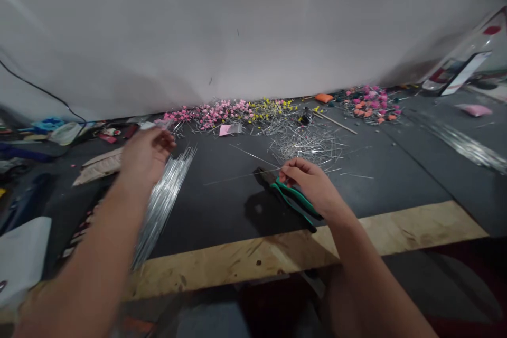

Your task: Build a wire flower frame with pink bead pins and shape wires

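My right hand (301, 177) is closed in a pinch on thin metal wire, just above a pair of pliers with green handles (295, 200). From its fingertips one wire (253, 155) runs up and left, and another runs lower toward the left. Blurred by motion, my left hand (146, 153) has curled fingers over the top of a bundle of straight silvery wires (168, 190). Whether those fingers hold anything is unclear. Behind my right hand lies a loose heap of short wire pieces (307, 145).
Pink-tipped wires (222, 111), yellow-tipped wires (273, 107) and a magenta and orange cluster (372, 103) line the wall. A small pink packet (229, 129) lies before them. At right are a bottle (459, 63), a phone (465, 74) and more long wires (467, 142).
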### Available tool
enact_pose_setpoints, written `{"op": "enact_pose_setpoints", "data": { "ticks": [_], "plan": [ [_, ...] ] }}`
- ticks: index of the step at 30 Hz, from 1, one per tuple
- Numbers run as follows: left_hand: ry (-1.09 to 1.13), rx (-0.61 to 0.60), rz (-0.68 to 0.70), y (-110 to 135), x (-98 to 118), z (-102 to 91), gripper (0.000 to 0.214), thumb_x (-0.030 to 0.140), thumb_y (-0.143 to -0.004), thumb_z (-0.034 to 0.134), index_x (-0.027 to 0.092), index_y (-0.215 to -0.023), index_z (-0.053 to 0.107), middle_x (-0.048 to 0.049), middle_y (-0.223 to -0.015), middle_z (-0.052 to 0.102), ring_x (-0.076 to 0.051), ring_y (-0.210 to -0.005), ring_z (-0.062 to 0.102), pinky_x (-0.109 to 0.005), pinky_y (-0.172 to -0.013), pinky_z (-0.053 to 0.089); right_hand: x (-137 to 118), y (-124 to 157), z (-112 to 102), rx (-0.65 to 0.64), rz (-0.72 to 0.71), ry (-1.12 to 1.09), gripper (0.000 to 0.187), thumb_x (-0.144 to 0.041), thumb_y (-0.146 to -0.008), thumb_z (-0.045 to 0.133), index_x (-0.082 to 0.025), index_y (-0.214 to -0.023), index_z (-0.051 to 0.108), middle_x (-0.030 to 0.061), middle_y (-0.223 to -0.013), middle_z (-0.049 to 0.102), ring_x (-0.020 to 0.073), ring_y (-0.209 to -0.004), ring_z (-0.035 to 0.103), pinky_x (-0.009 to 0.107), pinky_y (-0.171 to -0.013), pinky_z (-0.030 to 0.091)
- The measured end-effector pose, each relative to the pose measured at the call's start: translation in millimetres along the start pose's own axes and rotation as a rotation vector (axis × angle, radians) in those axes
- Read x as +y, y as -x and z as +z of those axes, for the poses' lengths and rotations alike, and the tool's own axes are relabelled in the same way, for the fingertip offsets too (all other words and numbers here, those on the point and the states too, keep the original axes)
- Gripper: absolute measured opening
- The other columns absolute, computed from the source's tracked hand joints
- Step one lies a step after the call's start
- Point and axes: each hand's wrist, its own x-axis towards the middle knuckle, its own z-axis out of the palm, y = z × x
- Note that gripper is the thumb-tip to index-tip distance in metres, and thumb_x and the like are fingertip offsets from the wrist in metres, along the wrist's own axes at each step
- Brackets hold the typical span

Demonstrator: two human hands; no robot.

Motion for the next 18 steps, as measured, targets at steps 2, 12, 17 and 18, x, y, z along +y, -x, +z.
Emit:
{"op": "enact_pose_setpoints", "data": {
  "ticks": [2,12,17,18],
  "plan": [
    [0.006,-0.043,-0.008,26.2,-27.5,14.8,0.006,0.02,-0.073,0.055,0.015,-0.075,0.054,0.0004,-0.065,0.056,-0.009,-0.06,0.055,-0.024,-0.059,0.048,-0.1,0.2,0.2,0.002,0.007,-0.013,0.012,-0.03,-0.074,0.057,-0.02,-0.068,0.057,-0.0013,-0.066,0.06,0.0108,-0.059,0.05,0.026,-0.059,0.036],
    [-0.693,-0.042,0.216,22.5,-71.3,-15.3,0.015,0.027,-0.066,0.061,0.02,-0.079,0.063,-0.0033,-0.073,0.062,-0.022,-0.075,0.058,-0.035,-0.076,0.045,-1.3,0.2,-4.1,0.028,-0.01,0.015,0.011,-0.03,-0.074,0.056,-0.02,-0.068,0.057,0.0001,-0.068,0.059,0.0121,-0.061,0.051,0.026,-0.059,0.038],
    [-1.005,0.037,0.306,-34.9,-50.2,-71.1,0.01,0.027,-0.071,0.056,0.021,-0.079,0.057,-0.003,-0.082,0.058,-0.033,-0.105,0.051,-0.05,-0.096,0.031,-3.6,0.8,-0.7,0.023,-0.004,0.053,0.011,-0.028,-0.075,0.055,-0.019,-0.069,0.057,-0.0001,-0.067,0.06,0.0114,-0.061,0.05,0.026,-0.06,0.038],
    [-1.071,0.043,0.28,-44.7,-47.3,-82.3,0.01,0.029,-0.071,0.055,0.021,-0.077,0.055,-0.0025,-0.08,0.057,-0.035,-0.104,0.051,-0.052,-0.094,0.033,-4.1,0.4,0.6,0.025,0.006,0.06,0.011,-0.028,-0.075,0.055,-0.019,-0.069,0.057,-0.0002,-0.067,0.06,0.0111,-0.061,0.05,0.026,-0.06,0.038]
  ]
}}
